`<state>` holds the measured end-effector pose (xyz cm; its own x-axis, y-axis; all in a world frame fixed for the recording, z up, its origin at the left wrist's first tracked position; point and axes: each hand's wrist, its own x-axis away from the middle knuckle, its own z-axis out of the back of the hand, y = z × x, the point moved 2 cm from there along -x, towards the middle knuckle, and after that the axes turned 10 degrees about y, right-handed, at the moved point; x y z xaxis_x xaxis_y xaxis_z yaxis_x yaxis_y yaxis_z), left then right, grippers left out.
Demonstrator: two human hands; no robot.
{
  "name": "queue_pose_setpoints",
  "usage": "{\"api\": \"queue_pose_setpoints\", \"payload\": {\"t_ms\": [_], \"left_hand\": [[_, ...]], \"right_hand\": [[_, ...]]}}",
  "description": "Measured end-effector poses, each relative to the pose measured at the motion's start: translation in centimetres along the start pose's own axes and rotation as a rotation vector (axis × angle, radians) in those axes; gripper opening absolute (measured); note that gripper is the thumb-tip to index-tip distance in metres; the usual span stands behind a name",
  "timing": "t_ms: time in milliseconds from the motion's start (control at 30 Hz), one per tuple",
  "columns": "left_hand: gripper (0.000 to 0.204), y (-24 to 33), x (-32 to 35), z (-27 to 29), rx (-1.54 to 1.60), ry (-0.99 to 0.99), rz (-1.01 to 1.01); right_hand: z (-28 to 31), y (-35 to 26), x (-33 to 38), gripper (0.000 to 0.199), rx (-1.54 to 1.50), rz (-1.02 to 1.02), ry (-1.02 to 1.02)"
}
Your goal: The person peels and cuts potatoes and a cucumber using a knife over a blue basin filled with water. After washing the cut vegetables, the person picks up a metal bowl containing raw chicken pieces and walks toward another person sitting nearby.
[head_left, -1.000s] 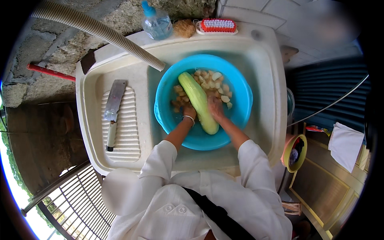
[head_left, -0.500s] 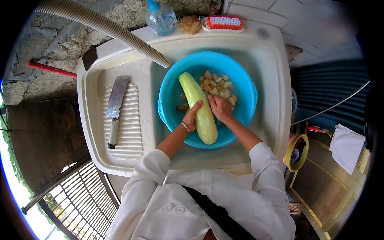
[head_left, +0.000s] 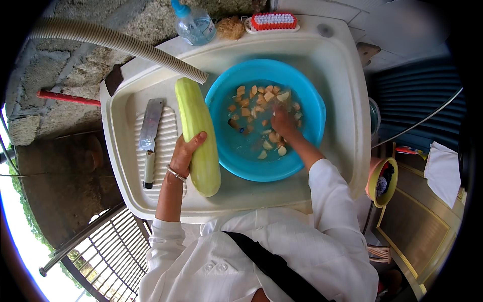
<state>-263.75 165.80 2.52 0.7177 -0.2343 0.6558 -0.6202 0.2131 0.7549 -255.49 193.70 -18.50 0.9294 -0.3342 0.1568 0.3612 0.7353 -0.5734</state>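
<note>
My left hand (head_left: 186, 152) is wrapped around a long, pale green peeled gourd (head_left: 198, 136). The gourd is over the sink between the ribbed drainboard and the blue basin (head_left: 261, 175). Inside the basin my right hand (head_left: 284, 122) dips into cloudy water, its fingers blurred and partly hidden. Cut chunks (head_left: 245, 102), orange-brown and cream, lie around it in the water. Near the basin's left side is a small brown object (head_left: 233, 124) with a blue spot close by; its kind is unclear. A cleaver (head_left: 150, 126) with a pale handle rests on the drainboard.
A ribbed hose (head_left: 126, 41) ends just above the basin's upper left. Along the sink's back ledge stand a pump bottle (head_left: 195, 29), a fibre scrubber (head_left: 230, 28) and a red-and-white brush (head_left: 274, 21). A yellow bucket (head_left: 394, 194) is right of the sink (head_left: 347, 126).
My left hand has lifted the gourd out of the basin and moved it left, beside the drainboard. My right hand has stayed in the basin, now reaching into the water a little farther right.
</note>
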Motion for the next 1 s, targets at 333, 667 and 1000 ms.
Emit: {"api": "queue_pose_setpoints", "payload": {"t_ms": [333,667,1000], "left_hand": [[0.068,-3.1,1.1,7.9,-0.938,0.535,-0.31],[0.076,-4.3,0.6,10.9,-1.207,0.797,-0.551],[0.06,-6.2,-7.2,-5.3,-0.818,0.119,-0.864]], "right_hand": [[-0.4,-8.6,2.0,0.047,0.212,0.546,0.009],[-1.5,-5.7,-0.3,0.028,0.288,0.295,0.212],[3.7,-5.8,-5.0,0.044,0.248,0.371,0.38]]}}
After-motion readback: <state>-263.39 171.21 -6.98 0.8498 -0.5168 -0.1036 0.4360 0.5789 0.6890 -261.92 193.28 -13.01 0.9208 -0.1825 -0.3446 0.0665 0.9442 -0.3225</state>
